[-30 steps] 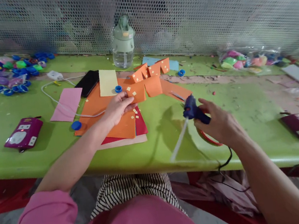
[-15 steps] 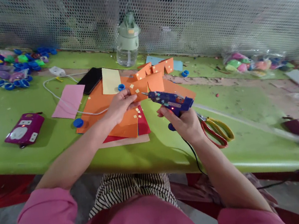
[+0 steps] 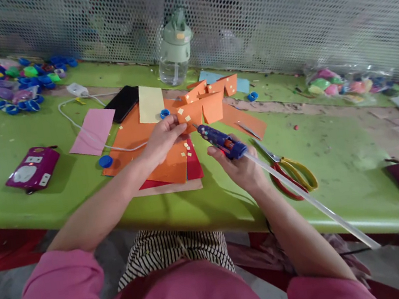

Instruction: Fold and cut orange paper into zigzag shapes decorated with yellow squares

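My L hand (image 3: 163,139) is closed in a pinch on the L end of the folded orange strip (image 3: 212,108), mid-bench (image 3: 231,205). R hand (image 3: 242,170) is wrapped round the glue gun (image 3: 216,139), tip by the strip's near edge; can't tell if touching. I'd steady the strip, squeeze lightly w/ small dabs, L fingers clear of the prob. hot tip, & mind the long stick (image 3: 318,205) over the scissors (image 3: 296,174).
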Demonstrator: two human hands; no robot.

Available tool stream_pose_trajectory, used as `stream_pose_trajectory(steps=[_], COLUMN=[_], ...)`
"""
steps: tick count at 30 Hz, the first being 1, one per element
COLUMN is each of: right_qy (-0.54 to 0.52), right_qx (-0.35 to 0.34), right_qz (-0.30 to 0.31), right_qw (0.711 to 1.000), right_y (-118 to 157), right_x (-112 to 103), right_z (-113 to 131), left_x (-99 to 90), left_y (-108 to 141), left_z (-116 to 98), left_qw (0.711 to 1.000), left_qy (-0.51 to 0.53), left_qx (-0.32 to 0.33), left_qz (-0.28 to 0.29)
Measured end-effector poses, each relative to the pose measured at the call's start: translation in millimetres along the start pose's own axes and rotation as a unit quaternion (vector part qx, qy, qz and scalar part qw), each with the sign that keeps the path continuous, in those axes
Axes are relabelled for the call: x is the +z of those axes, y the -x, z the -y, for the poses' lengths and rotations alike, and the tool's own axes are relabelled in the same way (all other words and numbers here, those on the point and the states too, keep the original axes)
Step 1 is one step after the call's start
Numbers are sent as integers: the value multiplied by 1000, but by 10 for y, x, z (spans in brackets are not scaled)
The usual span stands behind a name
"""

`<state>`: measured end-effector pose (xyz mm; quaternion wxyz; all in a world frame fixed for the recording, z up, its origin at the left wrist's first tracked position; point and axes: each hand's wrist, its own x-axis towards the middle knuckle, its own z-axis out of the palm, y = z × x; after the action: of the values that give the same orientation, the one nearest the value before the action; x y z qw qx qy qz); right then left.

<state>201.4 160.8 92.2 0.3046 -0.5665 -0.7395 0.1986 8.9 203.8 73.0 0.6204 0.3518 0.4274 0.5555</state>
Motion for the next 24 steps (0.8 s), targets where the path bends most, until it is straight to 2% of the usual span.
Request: stream_pose_trajectory(steps=[24], right_qy=[14], right_qx=[11], right_qz=[-5], right_qw=[1000], right_y=[27], right_x=[39], right_z=[-47], left_x=[-47], left_y=[-32], left_z=[59], left_qw=[999], left_qy=[-8], left_qx=[26], left_qz=[21])
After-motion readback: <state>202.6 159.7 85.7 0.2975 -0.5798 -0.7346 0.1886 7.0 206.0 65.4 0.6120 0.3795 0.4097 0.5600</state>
